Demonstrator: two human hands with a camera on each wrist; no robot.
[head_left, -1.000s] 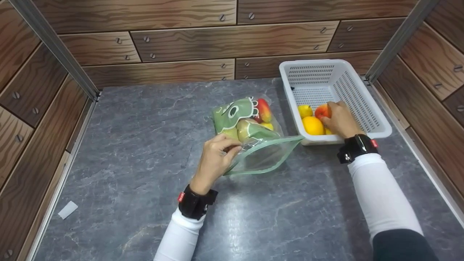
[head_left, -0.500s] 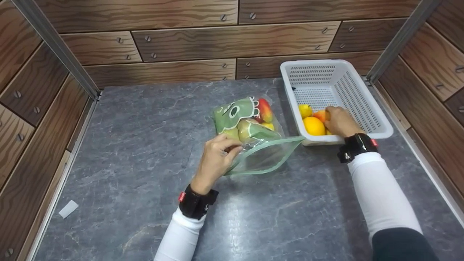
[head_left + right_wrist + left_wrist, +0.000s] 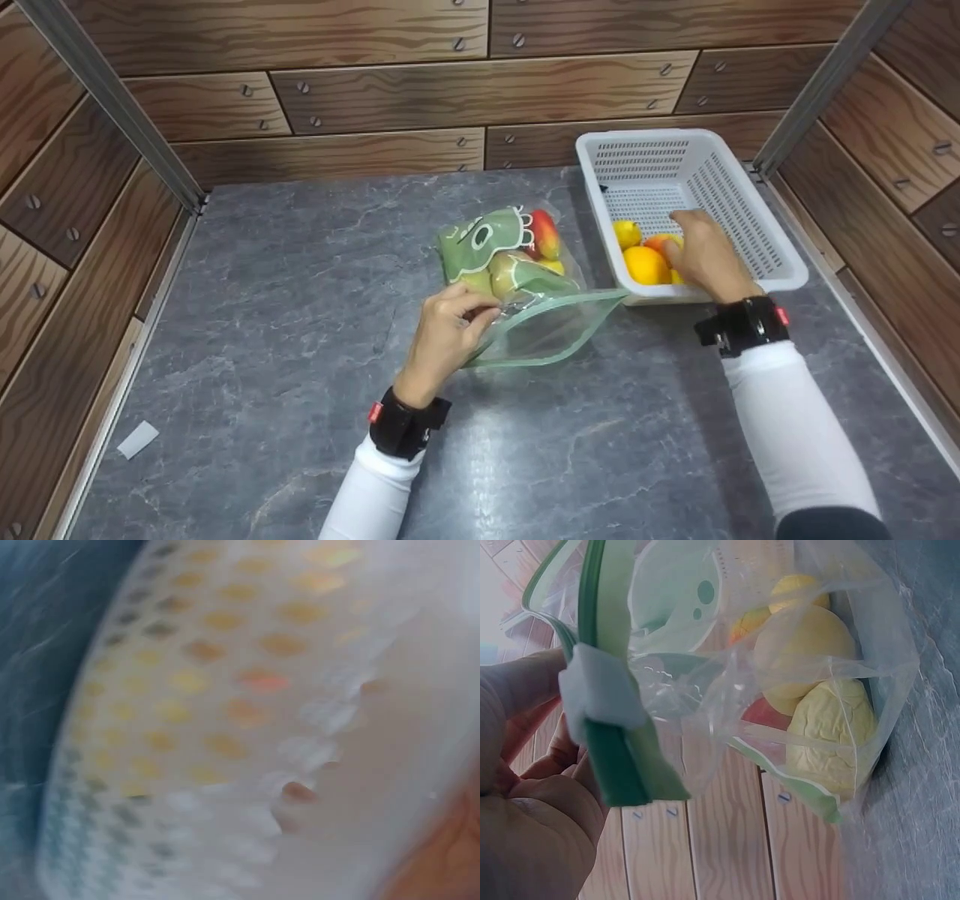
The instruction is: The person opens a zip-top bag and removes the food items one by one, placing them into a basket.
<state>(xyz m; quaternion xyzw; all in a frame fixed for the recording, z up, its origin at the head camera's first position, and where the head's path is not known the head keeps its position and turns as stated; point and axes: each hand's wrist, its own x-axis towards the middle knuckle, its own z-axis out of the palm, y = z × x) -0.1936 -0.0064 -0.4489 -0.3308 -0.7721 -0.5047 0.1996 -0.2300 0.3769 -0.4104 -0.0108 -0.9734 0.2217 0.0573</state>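
My left hand (image 3: 446, 330) pinches the left edge of the mouth of a clear zip bag (image 3: 546, 330) with a green cartoon print. The bag lies on the table, mouth gaping toward me; a white slider (image 3: 604, 686) sits on its green zip in the left wrist view. Inside are a red-and-yellow fruit (image 3: 546, 234), a round pale fruit (image 3: 806, 652) and a wrinkled pale-yellow one (image 3: 831, 739). My right hand (image 3: 709, 259) is over the near end of a white basket, fingers spread beside a red-orange fruit (image 3: 658, 241). An orange (image 3: 646, 265) and a yellow pear (image 3: 626, 234) lie there too.
The slotted plastic basket (image 3: 780, 280) stands at the table's right, its near-left corner close to the bag's mouth. A small white paper piece (image 3: 138, 439) lies at left. Wood-patterned panels (image 3: 375, 97) surround the grey marbled table (image 3: 300, 300) at the back and sides.
My right hand has loosened from the red-orange fruit, which now sits lower among the others, and its fingers have spread. My left hand and the bag have stayed in place.
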